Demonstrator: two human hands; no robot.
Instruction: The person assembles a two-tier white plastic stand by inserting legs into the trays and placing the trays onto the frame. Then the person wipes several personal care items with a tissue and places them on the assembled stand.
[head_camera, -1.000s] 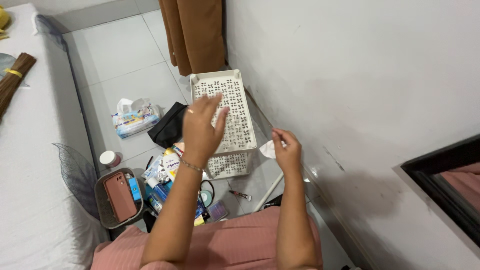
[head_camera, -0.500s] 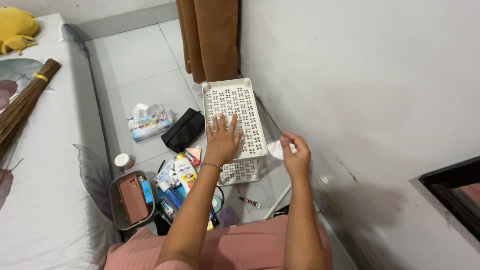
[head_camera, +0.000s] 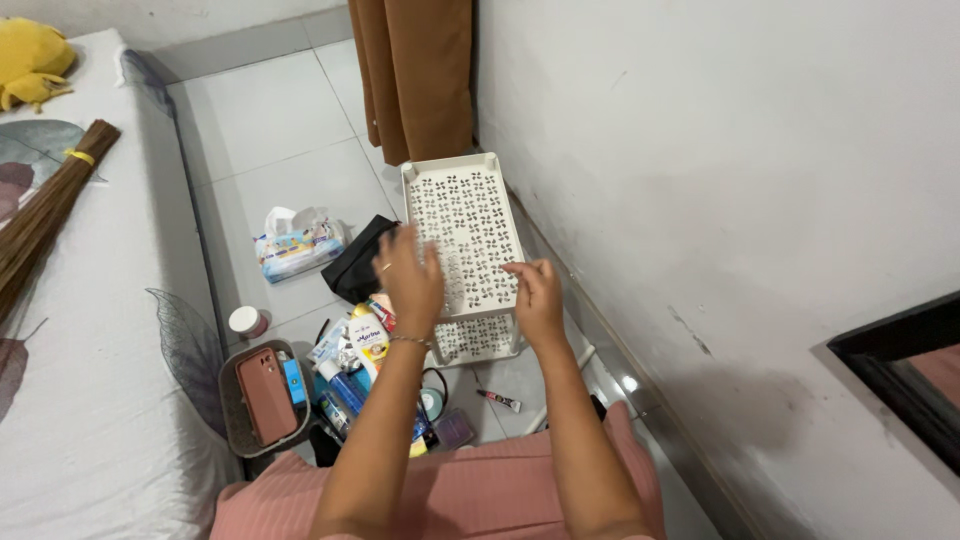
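Both hands over the white rack

Left hand (head_camera: 410, 275) open at the rack's (head_camera: 462, 215) 8 o'clock edge; right hand (head_camera: 538, 295) loosely curled, holding nothing visible, at 5 o'clock. Wall (head_camera: 700, 180) close at 3; open floor (head_camera: 270, 120) at 10.

both forearms reach fwd from the bottom edge, bare, roughly parallel, elbows low. left hand (head_camera: 408, 272) raised, back toward the camera, fingers loosely spread and pointing up/fwd, nothing seen in its grip; ring on one finger, thin bracelet at the wrist. right hand (head_camera: 538, 292) at about the same height, just beside the left w/ a gap between, fingers curled in toward the thumb; can't tell if it pinches anything.
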